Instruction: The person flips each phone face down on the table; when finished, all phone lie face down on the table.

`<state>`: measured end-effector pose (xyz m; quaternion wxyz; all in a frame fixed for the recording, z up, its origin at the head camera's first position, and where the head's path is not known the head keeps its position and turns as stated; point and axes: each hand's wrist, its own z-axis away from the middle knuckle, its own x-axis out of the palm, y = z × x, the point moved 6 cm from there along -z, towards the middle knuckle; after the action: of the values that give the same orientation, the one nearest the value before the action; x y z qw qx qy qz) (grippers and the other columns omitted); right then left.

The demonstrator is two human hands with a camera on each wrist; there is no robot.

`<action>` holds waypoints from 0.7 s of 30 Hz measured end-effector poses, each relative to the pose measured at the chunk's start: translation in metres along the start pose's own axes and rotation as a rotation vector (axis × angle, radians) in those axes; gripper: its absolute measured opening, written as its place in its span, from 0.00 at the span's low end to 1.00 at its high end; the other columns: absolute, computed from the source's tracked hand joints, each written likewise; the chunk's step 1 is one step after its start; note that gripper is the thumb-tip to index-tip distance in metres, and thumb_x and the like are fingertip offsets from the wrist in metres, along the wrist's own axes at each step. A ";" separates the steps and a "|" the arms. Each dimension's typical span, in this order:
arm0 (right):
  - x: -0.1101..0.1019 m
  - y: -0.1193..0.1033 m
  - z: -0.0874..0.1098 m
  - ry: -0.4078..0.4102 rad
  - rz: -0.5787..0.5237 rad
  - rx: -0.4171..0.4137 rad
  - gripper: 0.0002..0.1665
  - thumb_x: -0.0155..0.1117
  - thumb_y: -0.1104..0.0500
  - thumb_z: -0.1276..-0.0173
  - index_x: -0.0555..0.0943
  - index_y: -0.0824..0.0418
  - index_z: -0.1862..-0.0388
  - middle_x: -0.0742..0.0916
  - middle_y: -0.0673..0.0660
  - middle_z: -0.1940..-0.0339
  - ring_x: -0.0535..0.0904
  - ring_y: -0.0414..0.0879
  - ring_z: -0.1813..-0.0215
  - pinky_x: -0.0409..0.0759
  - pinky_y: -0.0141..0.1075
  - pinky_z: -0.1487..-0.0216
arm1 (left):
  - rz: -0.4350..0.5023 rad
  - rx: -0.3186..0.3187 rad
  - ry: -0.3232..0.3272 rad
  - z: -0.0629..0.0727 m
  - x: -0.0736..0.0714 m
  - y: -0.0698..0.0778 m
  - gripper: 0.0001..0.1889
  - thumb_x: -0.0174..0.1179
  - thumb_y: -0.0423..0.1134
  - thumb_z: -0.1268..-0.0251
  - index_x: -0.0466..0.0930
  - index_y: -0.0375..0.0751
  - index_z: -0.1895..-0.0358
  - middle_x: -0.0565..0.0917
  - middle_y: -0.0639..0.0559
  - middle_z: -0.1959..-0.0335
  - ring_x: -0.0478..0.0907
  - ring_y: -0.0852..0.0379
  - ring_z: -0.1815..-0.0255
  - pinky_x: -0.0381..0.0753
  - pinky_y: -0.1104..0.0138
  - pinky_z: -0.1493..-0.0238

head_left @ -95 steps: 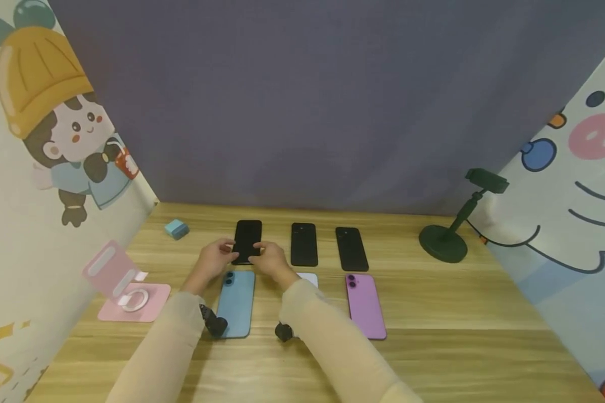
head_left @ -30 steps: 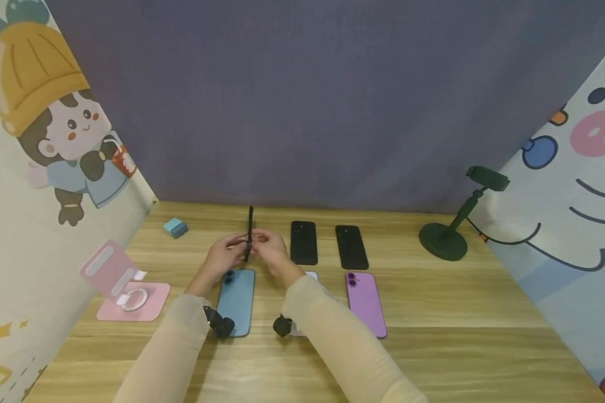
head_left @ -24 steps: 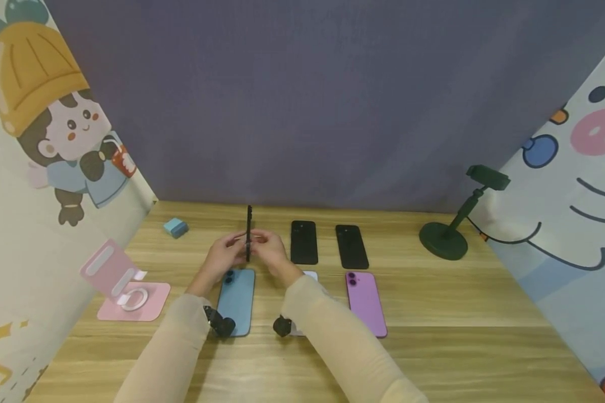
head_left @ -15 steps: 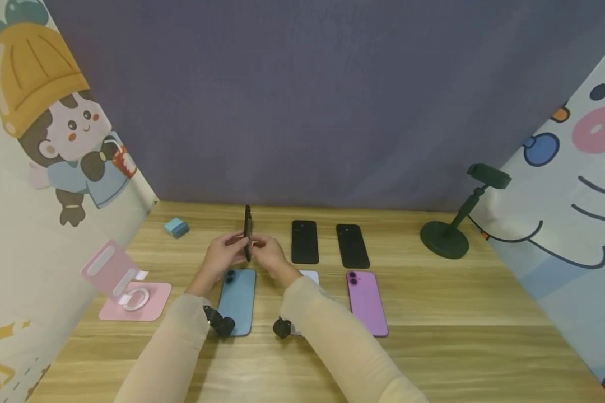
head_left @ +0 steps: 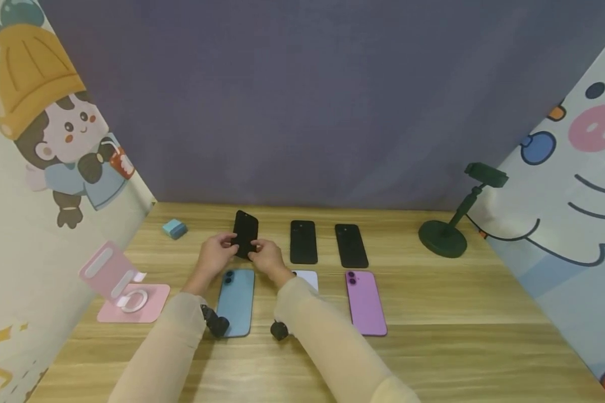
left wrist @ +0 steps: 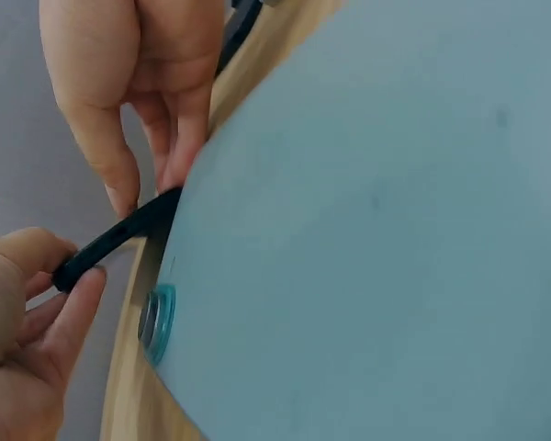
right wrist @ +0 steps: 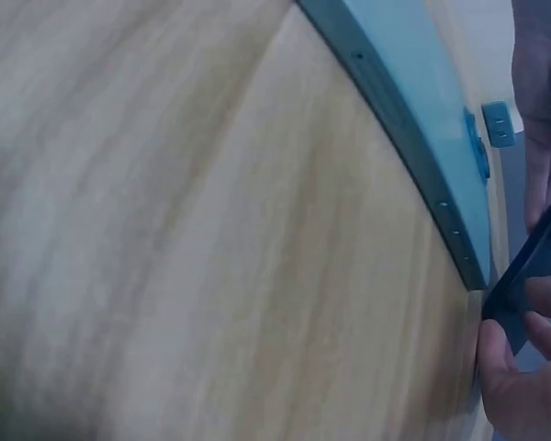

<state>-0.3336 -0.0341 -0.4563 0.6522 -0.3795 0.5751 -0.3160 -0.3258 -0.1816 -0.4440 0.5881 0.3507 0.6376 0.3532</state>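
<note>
A black phone [head_left: 245, 230] is held at the back left of the table, tilted, its dark face towards the head camera. My left hand [head_left: 215, 254] pinches its left edge, and my right hand [head_left: 268, 257] grips its lower right side. Just below them a blue phone [head_left: 237, 302] lies back up. In the left wrist view the black phone [left wrist: 119, 234] spans between the left hand [left wrist: 23, 331] and the right hand [left wrist: 138, 78]. The right wrist view catches the black phone [right wrist: 523, 276] at its right edge, partly hidden by fingers.
Two black phones [head_left: 303, 242] [head_left: 351, 246] lie to the right. In front are a white phone [head_left: 307, 278], mostly behind the right sleeve, and a pink-purple phone [head_left: 366, 303]. A pink folding stand [head_left: 156, 302], a blue block [head_left: 174, 228] and a green stand [head_left: 442, 239] stand around.
Both hands have turned the black phone from flat on the table to edge-on upright, then back round so its broad dark face shows again, tilted. The other phones stay put.
</note>
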 end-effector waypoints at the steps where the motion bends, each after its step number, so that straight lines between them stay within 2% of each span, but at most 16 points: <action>1: 0.000 0.000 0.000 0.003 0.023 -0.004 0.20 0.66 0.65 0.34 0.81 0.63 0.43 0.85 0.61 0.53 0.80 0.51 0.49 0.79 0.37 0.52 | -0.048 0.006 0.002 0.000 0.000 -0.001 0.20 0.58 0.32 0.32 0.74 0.29 0.39 0.78 0.30 0.47 0.77 0.39 0.48 0.81 0.54 0.53; 4: 0.001 0.000 0.001 0.003 0.086 -0.026 0.20 0.65 0.65 0.34 0.81 0.65 0.42 0.86 0.60 0.54 0.80 0.50 0.49 0.79 0.36 0.50 | -0.134 0.022 0.003 -0.001 -0.001 -0.005 0.19 0.60 0.32 0.33 0.76 0.29 0.41 0.79 0.31 0.48 0.77 0.38 0.47 0.78 0.50 0.50; 7: 0.002 -0.002 0.001 -0.003 0.167 -0.064 0.21 0.65 0.65 0.34 0.80 0.66 0.42 0.86 0.59 0.54 0.80 0.50 0.45 0.77 0.36 0.45 | -0.170 0.016 -0.021 0.000 0.000 -0.008 0.19 0.60 0.31 0.34 0.76 0.26 0.42 0.79 0.29 0.47 0.77 0.36 0.47 0.78 0.50 0.49; 13: 0.008 -0.006 -0.001 -0.047 0.307 -0.094 0.22 0.65 0.64 0.32 0.79 0.67 0.40 0.84 0.60 0.45 0.75 0.52 0.38 0.71 0.37 0.38 | -0.235 0.002 -0.090 -0.001 0.003 -0.015 0.20 0.59 0.33 0.32 0.74 0.25 0.40 0.77 0.29 0.44 0.76 0.36 0.45 0.76 0.49 0.46; 18: 0.011 -0.008 -0.003 -0.060 0.356 -0.090 0.22 0.64 0.63 0.31 0.78 0.67 0.39 0.82 0.61 0.42 0.73 0.52 0.36 0.69 0.37 0.36 | -0.278 0.022 -0.112 -0.003 0.003 -0.016 0.21 0.58 0.33 0.31 0.73 0.26 0.39 0.77 0.28 0.45 0.76 0.36 0.46 0.76 0.49 0.46; 21: 0.011 -0.010 -0.003 -0.055 0.369 -0.094 0.22 0.64 0.62 0.31 0.78 0.67 0.39 0.82 0.62 0.42 0.73 0.53 0.36 0.68 0.37 0.35 | -0.312 0.042 -0.109 -0.003 0.002 -0.014 0.20 0.58 0.32 0.31 0.73 0.25 0.39 0.78 0.28 0.47 0.78 0.39 0.51 0.77 0.49 0.48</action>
<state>-0.3348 -0.0491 -0.4538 0.6963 -0.3060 0.6310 -0.1531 -0.3298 -0.1869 -0.4573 0.6618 0.2783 0.6589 0.2246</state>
